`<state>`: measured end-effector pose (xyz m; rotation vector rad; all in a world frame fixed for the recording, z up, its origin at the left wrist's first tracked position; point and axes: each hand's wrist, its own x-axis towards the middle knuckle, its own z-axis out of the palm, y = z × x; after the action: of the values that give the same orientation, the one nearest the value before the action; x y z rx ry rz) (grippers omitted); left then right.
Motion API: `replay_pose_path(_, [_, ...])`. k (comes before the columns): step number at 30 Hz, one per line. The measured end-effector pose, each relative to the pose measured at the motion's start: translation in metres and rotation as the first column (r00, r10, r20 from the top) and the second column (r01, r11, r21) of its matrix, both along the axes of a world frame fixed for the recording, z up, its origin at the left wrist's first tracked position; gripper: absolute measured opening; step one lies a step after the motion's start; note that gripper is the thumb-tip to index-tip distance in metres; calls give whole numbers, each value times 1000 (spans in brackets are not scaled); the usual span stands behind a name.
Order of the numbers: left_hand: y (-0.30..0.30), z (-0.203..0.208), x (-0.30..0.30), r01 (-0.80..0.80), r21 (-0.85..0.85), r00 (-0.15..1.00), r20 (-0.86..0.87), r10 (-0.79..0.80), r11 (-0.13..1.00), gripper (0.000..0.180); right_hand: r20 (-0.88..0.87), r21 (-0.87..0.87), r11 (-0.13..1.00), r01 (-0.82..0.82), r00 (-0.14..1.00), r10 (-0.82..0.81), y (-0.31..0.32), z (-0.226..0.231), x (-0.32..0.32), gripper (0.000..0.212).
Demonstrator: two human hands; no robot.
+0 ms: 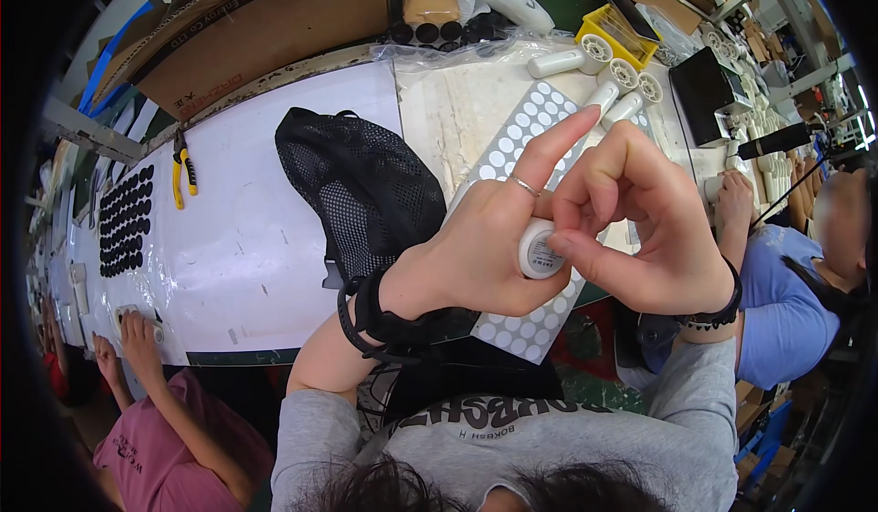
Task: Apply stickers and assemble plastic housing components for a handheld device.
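My left hand (pixel 485 242) is wrapped round a white cylindrical part (pixel 528 258), its index finger stretched out and a ring on one finger. A round printed label (pixel 547 256) covers the end of that part, facing up. The fingers of my right hand (pixel 654 219) are curled, with the thumb pressed at the label's edge; whether anything is pinched there is hidden. Beneath both hands lies a sheet of round white stickers (pixel 512 329), partly covered by them.
A black mesh bag (pixel 357 183) lies left of my hands. Farther left are yellow-handled pliers (pixel 184 174) and rows of black discs (pixel 126 219). White handled parts (pixel 599 96), a yellow basket (pixel 615 38) and a cardboard box (pixel 274 32) stand behind. Co-workers sit on both sides.
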<state>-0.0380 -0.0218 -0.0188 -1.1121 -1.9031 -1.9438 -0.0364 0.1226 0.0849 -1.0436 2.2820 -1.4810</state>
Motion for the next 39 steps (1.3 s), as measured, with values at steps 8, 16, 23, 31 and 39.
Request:
replay_pose_path(8, [0,1,1,-29,-11,1000,-8,29,1000,94,-59,27,1000,-10,998,12,1,-3,0,31])
replay_pose_path(16, [0,0,4,-39,-3,998,45,39,999,93,-81,21,1000,-11,997,13,2,-8,0,31])
replay_pose_path(23, [-2,4,7,-36,-27,991,126,39,999,93,-60,13,1000,16,998,-15,1,-8,0,30])
replay_pose_path(31, [2,-3,2,-69,-3,997,36,69,998,93,-110,12,1000,4,994,-2,1,-11,-1,30])
replay_pose_path(39, [0,-1,4,-116,-40,993,3,116,992,93,-186,49,999,8,983,1,0,-12,-1,28])
